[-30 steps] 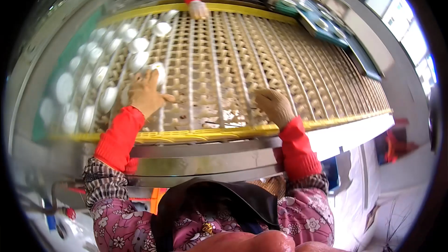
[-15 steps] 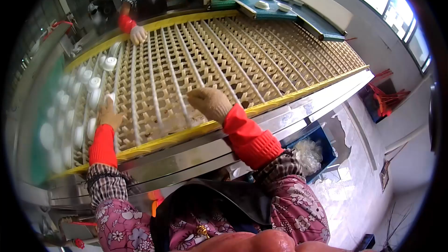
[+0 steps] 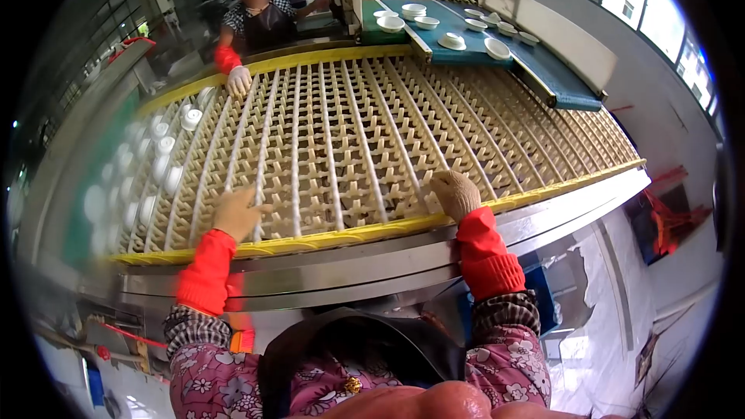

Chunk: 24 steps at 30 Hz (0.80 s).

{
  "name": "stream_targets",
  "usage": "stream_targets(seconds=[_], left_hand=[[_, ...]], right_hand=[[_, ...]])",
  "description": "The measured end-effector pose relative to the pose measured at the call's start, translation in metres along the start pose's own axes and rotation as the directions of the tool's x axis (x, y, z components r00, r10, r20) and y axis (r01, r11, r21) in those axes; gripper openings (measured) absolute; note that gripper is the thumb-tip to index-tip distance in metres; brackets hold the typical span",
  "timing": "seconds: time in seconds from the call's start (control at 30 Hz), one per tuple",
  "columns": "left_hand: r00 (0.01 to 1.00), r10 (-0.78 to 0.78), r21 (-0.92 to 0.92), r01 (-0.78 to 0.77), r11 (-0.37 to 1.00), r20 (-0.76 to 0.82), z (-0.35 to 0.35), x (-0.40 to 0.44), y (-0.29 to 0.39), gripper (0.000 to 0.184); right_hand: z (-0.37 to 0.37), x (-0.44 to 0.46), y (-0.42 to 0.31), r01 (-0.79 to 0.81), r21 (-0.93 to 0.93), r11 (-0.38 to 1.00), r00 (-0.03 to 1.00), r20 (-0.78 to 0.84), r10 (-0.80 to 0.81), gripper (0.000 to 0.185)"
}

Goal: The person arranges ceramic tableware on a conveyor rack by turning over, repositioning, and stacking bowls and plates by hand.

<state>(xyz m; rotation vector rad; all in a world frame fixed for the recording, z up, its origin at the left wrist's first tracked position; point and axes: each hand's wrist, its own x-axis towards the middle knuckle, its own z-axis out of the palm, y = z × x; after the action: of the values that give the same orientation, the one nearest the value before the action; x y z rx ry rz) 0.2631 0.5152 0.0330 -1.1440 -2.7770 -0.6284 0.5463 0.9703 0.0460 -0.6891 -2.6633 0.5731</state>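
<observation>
My left hand [image 3: 239, 214], in a tan glove, hovers over the near left part of the pegged conveyor [image 3: 349, 140]. Its fingers are apart and hold nothing. My right hand [image 3: 455, 194], gloved alike, is at the conveyor's near yellow edge, fingers curled together; whether anything is inside is hidden. To the left, several white bowls [image 3: 173, 179] lie tilted or upturned among the pegs, away from both hands. A co-worker's gloved hand [image 3: 239, 81] reaches over the far edge, near a white bowl [image 3: 192, 119].
A blue-green belt [image 3: 466, 35] with several white bowls [image 3: 497, 49] crosses the far right. A co-worker [image 3: 264, 15] stands behind the conveyor's far side. A green curtain [image 3: 85, 178] hangs at the left end. Below the right side is a blue bin [image 3: 541, 295].
My left hand has drawn back from the bowls at the left, toward the near edge. The bowl it touched is out of its fingers. The camera view has turned too.
</observation>
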Motion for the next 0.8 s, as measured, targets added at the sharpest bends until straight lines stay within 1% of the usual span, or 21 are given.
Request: stream_targets(seconds=[0.03, 0.07, 0.1, 0.13, 0.17, 0.2, 0.27, 0.33, 0.37, 0.4, 0.43, 0.47, 0.5, 0.57, 0.6, 0.63, 0.67, 0.73, 0.77, 0.8], left_hand=[[0.997, -0.038, 0.025, 0.037, 0.999, 0.067, 0.006, 0.005, 0.032, 0.056], [0.988, -0.076, 0.054, 0.069, 0.996, 0.134, 0.012, 0.009, 0.064, 0.058], [0.995, 0.068, -0.003, -0.068, 0.998, 0.076, 0.035, 0.018, 0.07, 0.063], [0.99, 0.063, 0.033, -0.068, 0.997, 0.124, 0.003, 0.011, 0.13, 0.068], [0.947, 0.311, -0.017, -0.313, 0.95, -0.083, 0.061, 0.028, 0.102, 0.071], [0.944, 0.325, -0.043, -0.327, 0.944, -0.048, 0.052, 0.038, 0.125, 0.07], [0.917, 0.4, -0.065, -0.398, 0.915, 0.017, 0.044, 0.04, 0.165, 0.069], [0.93, 0.368, -0.101, -0.368, 0.924, -0.019, 0.06, 0.041, 0.159, 0.066], [0.939, 0.342, -0.113, -0.345, 0.932, -0.046, 0.07, 0.043, 0.15, 0.065], [0.946, 0.264, -0.304, -0.311, 0.9, -0.186, 0.082, 0.047, 0.137, 0.062], [0.977, 0.134, -0.48, -0.198, 0.855, -0.164, 0.077, 0.06, 0.139, 0.063], [0.991, 0.037, -0.63, -0.112, 0.768, -0.131, 0.081, 0.062, 0.13, 0.064], [0.995, -0.031, -0.652, -0.036, 0.757, -0.092, 0.081, 0.063, 0.128, 0.065], [0.986, -0.167, -0.69, 0.113, 0.715, -0.012, 0.081, 0.066, 0.125, 0.068], [0.989, -0.14, -0.659, 0.08, 0.748, -0.038, 0.079, 0.066, 0.129, 0.067], [0.991, -0.127, -0.605, 0.08, 0.793, -0.035, 0.071, 0.073, 0.141, 0.065], [0.993, -0.114, -0.548, 0.077, 0.833, -0.033, 0.059, 0.078, 0.155, 0.062], [0.993, -0.024, -0.461, -0.032, 0.887, -0.115, 0.05, 0.076, 0.168, 0.06], [0.99, -0.011, -0.471, -0.057, 0.88, -0.14, 0.053, 0.074, 0.173, 0.06], [0.986, 0.002, -0.479, -0.083, 0.874, -0.166, 0.058, 0.072, 0.178, 0.059]], right_hand=[[-0.002, -0.002, -0.001, -0.006, 0.092, 0.996, 1.0, 0.014, 0.005, 0.037], [-0.007, -0.006, -0.008, 0.01, 0.074, 0.997, 0.996, 0.085, -0.016, 0.037], [-0.012, -0.009, -0.017, 0.031, 0.056, 0.998, 0.987, 0.154, -0.039, 0.037], [-0.016, -0.011, -0.025, 0.054, 0.041, 0.998, 0.973, 0.221, -0.062, 0.037], [-0.016, -0.019, -0.031, 0.076, 0.116, 0.99, 0.976, 0.194, -0.097, 0.035], [-0.031, -0.004, -0.031, 0.114, 0.093, 0.989, 0.973, 0.193, -0.13, 0.035], [-0.025, -0.005, -0.024, 0.178, 0.068, 0.982, 0.972, 0.141, -0.186, 0.033], [-0.027, -0.006, -0.006, 0.277, 0.229, 0.933, 0.944, 0.117, -0.309, 0.031], [-0.018, -0.001, 0.007, 0.22, 0.302, 0.927, 0.953, 0.136, -0.27, 0.03], [-0.026, 0.011, 0.012, 0.227, 0.281, 0.933, 0.947, 0.159, -0.279, 0.03], [-0.035, 0.023, 0.015, 0.236, 0.259, 0.937, 0.941, 0.182, -0.287, 0.03], [-0.039, 0.023, 0.014, 0.3, 0.146, 0.943, 0.93, 0.176, -0.324, 0.031], [-0.05, 0.019, 0.007, 0.323, 0.188, 0.928, 0.914, 0.191, -0.357, 0.033], [-0.058, 0.017, 0.01, 0.345, 0.188, 0.92, 0.909, 0.177, -0.377, 0.034], [-0.061, 0.017, 0.011, 0.356, 0.188, 0.915, 0.906, 0.17, -0.387, 0.035], [-0.057, 0.016, 0.017, 0.366, 0.209, 0.907, 0.912, 0.112, -0.394, 0.035], [-0.062, 0.023, 0.025, 0.331, 0.21, 0.92, 0.924, 0.124, -0.361, 0.035], [-0.074, 0.036, 0.034, 0.259, 0.209, 0.943, 0.945, 0.148, -0.292, 0.036], [-0.078, 0.038, 0.037, 0.247, 0.168, 0.954, 0.948, 0.163, -0.274, 0.035], [-0.08, 0.037, 0.043, 0.235, 0.205, 0.95, 0.954, 0.137, -0.266, 0.034]])
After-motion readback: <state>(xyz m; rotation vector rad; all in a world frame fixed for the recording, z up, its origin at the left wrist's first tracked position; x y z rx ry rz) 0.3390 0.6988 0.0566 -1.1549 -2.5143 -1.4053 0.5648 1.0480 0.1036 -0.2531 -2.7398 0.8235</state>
